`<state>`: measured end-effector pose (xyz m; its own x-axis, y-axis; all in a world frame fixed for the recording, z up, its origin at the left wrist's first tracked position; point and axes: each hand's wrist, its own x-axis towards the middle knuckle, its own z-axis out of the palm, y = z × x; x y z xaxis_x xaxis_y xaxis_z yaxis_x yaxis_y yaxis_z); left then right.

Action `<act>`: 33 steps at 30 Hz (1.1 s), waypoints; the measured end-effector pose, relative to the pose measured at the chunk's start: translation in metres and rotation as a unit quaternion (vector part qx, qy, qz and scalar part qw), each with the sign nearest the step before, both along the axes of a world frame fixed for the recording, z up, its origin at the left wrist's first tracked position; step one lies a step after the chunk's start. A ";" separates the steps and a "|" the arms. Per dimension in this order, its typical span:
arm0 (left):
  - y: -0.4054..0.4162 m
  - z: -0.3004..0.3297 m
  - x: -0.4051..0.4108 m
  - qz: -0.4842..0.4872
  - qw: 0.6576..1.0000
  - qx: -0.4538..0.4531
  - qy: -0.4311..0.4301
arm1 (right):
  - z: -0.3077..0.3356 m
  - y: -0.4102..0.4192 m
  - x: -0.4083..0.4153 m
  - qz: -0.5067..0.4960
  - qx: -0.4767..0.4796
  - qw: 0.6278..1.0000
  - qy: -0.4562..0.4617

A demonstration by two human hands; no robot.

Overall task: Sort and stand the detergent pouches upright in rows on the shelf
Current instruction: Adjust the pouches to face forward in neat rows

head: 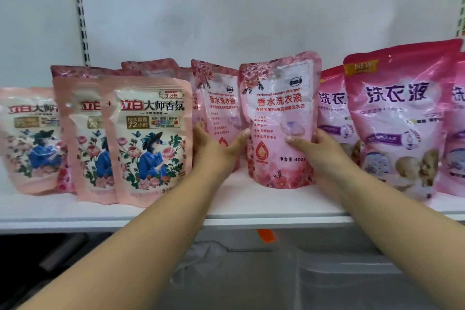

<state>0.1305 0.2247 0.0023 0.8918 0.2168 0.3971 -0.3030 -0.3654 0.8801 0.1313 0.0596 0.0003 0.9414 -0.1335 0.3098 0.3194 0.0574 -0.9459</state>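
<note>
A pink rose-print perfumed detergent pouch [279, 121] stands upright on the white shelf [251, 206], near the front middle. My right hand [324, 156] grips its right edge, thumb across the front. My left hand [216, 148] touches its left edge with the thumb, while the fingers reach behind toward a second rose pouch [219, 98] of the same kind. Three pale pink pouches with a blue bird picture [151, 138] stand overlapping at the left. Larger magenta pouches with purple lettering [400, 118] stand at the right.
More rose pouches [148, 65] stand in a back row behind the bird pouches. The shelf's white back wall [251, 20] rises behind. An orange tag [266, 235] hangs on the shelf's front edge. Below lie grey fabric and dark shapes.
</note>
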 end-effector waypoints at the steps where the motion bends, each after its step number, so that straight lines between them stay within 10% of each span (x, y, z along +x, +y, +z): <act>1: -0.002 0.000 0.003 0.014 1.000 0.008 0.023 | -0.001 0.002 0.002 -0.011 0.003 1.000 -0.003; 7: 0.007 0.002 0.033 0.071 0.986 -0.036 0.145 | -0.003 0.003 0.016 -0.076 -0.040 0.996 -0.036; 18: 0.003 -0.006 0.018 0.031 0.993 0.103 0.058 | -0.009 0.001 0.025 -0.129 -0.086 0.988 -0.015; 33: 0.017 -0.017 -0.064 0.067 0.980 0.184 -0.032 | 0.004 0.009 0.031 0.099 -0.016 0.985 0.138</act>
<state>0.0664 0.2419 -0.0149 0.8362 0.1611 0.5242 -0.2810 -0.6949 0.6619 0.1619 0.0683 0.0045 0.9970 0.0660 0.0398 0.0357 0.0619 -0.9974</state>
